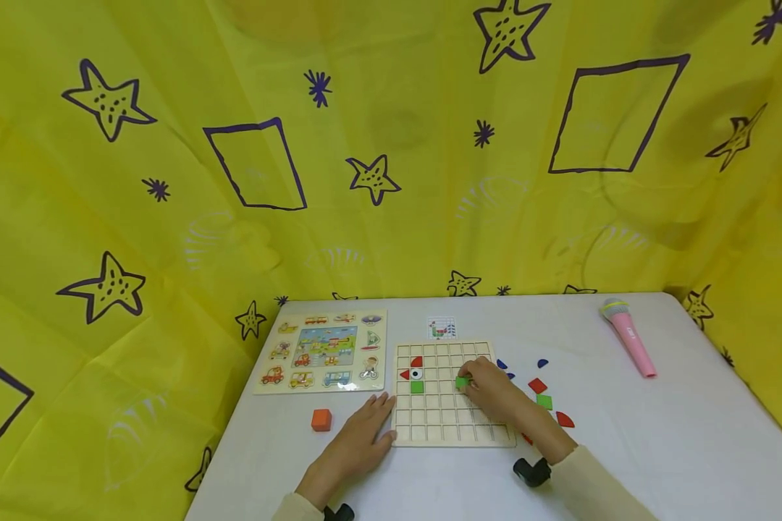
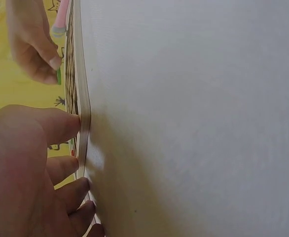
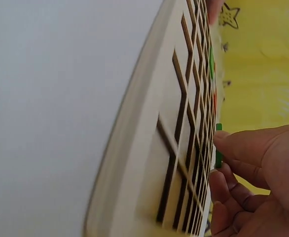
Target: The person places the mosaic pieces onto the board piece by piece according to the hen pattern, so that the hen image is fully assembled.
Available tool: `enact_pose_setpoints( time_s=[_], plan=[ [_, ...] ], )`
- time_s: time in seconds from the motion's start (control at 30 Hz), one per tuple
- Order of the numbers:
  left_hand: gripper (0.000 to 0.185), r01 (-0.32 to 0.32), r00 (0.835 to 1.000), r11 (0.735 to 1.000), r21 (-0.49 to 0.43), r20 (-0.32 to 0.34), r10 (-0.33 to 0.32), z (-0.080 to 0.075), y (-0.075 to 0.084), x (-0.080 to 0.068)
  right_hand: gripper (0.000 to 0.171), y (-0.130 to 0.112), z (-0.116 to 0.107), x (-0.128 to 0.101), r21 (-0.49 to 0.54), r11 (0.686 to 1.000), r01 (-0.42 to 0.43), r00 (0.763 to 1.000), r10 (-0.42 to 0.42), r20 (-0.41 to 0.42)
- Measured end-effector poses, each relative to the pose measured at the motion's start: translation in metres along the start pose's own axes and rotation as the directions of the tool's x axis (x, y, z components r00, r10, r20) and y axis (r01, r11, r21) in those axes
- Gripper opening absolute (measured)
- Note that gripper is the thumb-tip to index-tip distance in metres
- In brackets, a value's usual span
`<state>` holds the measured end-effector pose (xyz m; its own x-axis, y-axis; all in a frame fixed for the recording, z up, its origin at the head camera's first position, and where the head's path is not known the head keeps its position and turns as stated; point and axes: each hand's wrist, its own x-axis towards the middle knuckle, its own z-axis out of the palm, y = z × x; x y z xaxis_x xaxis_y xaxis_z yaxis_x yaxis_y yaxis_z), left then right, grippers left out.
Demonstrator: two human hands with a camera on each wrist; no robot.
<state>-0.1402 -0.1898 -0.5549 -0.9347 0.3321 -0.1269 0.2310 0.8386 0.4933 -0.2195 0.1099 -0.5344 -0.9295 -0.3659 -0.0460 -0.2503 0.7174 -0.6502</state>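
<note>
A pale wooden grid board (image 1: 443,416) lies on the white table. At its upper left sit a red quarter-circle tile (image 1: 417,361), a red triangle (image 1: 405,375), a tile with an eye (image 1: 416,374) and a green square tile (image 1: 417,388). My left hand (image 1: 363,436) rests by the board's left edge, fingers extended; in the left wrist view the fingertips touch the board's side. Over the right half of the board, my right hand (image 1: 493,391) pinches another green square tile (image 3: 218,148) between thumb and fingers. The right wrist view has this tile edge-on, close over the grid.
Loose tiles, including a red square (image 1: 537,386) and a green square (image 1: 544,402), lie right of the board. A small picture card (image 1: 442,328) sits behind it. Leftward are a vehicle puzzle (image 1: 326,333) and an orange cube (image 1: 321,420). A pink microphone (image 1: 633,344) lies at back right.
</note>
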Motion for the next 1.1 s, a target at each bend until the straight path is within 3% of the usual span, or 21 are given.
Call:
enact_pose_setpoints(
  time_s=[0.4,0.57,0.77,1.1],
  plan=[
    [0.066,0.006,1.0,1.0,-0.006,0.005,-0.006,-0.001,0.001,-0.001,0.02,-0.037,0.037,-0.001,-0.029,0.989,0.142,0.99,-0.142,0.02],
    [0.065,-0.01,1.0,1.0,-0.004,-0.001,0.01,-0.001,0.001,-0.001,0.021,-0.042,0.049,0.0,-0.068,0.976,0.206,0.978,-0.208,-0.013],
    [0.065,-0.029,1.0,1.0,0.004,-0.009,0.029,-0.001,0.0,-0.001,0.014,-0.046,0.055,0.004,-0.067,0.971,0.23,0.972,-0.232,-0.027],
    [0.065,-0.005,1.0,1.0,0.005,0.007,0.005,0.0,0.0,0.001,0.012,-0.05,0.059,0.006,-0.094,0.964,0.248,0.968,-0.251,-0.025]
  ],
)
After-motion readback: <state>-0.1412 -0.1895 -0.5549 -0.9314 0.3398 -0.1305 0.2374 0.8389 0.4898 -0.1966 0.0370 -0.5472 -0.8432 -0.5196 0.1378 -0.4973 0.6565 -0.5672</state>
